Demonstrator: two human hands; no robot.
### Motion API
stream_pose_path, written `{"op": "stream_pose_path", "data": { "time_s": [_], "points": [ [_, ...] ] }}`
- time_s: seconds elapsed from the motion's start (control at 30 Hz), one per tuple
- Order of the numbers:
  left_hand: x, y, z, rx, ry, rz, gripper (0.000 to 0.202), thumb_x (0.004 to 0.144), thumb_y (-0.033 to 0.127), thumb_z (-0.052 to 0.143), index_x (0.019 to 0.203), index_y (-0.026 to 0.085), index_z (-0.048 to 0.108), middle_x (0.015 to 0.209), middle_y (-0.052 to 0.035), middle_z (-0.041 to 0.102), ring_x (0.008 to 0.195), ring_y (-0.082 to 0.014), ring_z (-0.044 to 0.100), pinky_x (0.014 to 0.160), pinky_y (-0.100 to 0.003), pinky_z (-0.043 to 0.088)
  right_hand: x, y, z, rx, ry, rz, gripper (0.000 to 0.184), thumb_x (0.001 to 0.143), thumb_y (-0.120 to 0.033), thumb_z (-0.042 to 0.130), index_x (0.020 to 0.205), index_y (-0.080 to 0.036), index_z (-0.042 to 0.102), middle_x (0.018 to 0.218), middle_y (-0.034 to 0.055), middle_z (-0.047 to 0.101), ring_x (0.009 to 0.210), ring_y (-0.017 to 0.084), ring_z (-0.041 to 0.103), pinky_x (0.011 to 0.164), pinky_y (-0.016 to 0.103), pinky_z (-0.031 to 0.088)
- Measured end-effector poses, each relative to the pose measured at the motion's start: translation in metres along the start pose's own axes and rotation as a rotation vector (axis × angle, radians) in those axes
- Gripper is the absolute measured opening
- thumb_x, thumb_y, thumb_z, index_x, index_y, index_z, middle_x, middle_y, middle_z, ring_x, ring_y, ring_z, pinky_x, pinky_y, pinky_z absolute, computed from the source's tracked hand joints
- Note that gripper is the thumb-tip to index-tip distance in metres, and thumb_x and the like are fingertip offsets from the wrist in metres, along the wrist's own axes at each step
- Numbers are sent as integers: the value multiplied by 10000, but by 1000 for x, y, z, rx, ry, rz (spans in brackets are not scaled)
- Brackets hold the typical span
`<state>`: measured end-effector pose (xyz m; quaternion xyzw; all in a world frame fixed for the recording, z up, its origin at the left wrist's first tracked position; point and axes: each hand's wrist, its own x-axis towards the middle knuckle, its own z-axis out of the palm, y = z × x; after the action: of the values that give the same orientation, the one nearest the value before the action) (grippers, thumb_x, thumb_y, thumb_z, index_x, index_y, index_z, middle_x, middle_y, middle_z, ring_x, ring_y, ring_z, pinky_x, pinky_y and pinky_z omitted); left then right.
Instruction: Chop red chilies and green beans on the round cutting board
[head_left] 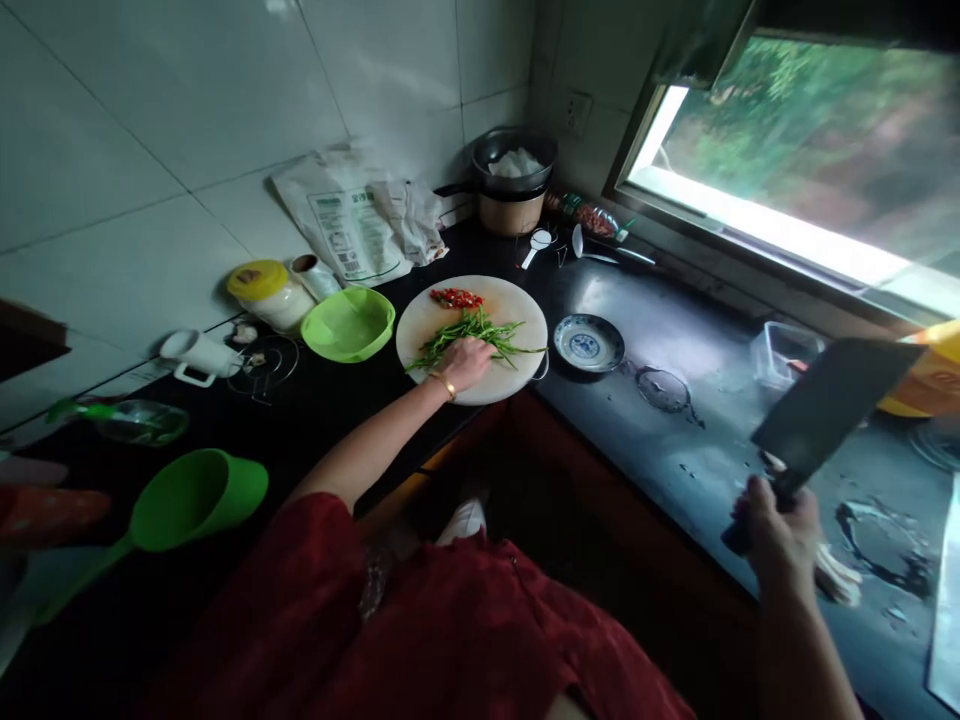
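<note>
My left hand [466, 364], with a gold bracelet at the wrist, is closed over a pile of long, thin green vegetable stalks [480, 328]. The stalks lie loose on a round white cutting board [517, 300], and my fingers hide part of them. Behind them on the board is a small heap of chopped red chili [456, 298]. Out to the right, my right hand [784, 530] grips the dark handle of a cleaver [836, 400]. Its broad blade is raised above the counter, well away from the board.
Left of the board are a green bowl [349, 325], a yellow-lidded jar [262, 295], a white mug [196, 358] and a green ladle [187, 500]. Right of it stand a blue-and-white plate [589, 345] and a clear plastic container [784, 355]. A pan [514, 160] sits in the back corner.
</note>
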<state>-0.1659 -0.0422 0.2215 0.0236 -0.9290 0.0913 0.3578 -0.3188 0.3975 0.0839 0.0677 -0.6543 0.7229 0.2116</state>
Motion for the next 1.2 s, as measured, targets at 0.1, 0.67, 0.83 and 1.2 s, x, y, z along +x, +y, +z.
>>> {"op": "stream_pose_path", "data": {
  "time_s": [0.1,0.67,0.83,1.2],
  "points": [
    [30,4,30,-43,-120,49,277,872,88,387,833,154,654,820,-131,637,915,-272,563,846,-404,400,-37,-36,50,123,-50,44,498,648,-488,714,1009,-155,630,517,-38,497,451,115,436,456,252,341],
    [73,-36,6,-127,21,-156,201,933,271,462,943,156,627,987,-115,616,986,-253,556,888,-382,426,-53,-75,180,-121,-473,241,431,632,-530,651,857,-169,580,515,-80,366,436,70,310,402,214,244],
    [67,-76,-9,-24,-271,-562,257,944,208,391,1016,100,612,1096,-168,632,1083,-256,573,956,-351,418,-27,-51,179,-310,-700,100,338,703,-509,586,760,-176,562,580,-53,383,531,86,336,472,213,290],
    [91,-41,7,84,-616,-519,1113,695,778,548,1529,177,119,1484,-258,329,1271,-412,438,1043,-520,292,-2,-68,193,-495,-862,30,345,722,-521,497,769,-189,579,637,-13,519,584,128,441,554,239,355]
  ]
}}
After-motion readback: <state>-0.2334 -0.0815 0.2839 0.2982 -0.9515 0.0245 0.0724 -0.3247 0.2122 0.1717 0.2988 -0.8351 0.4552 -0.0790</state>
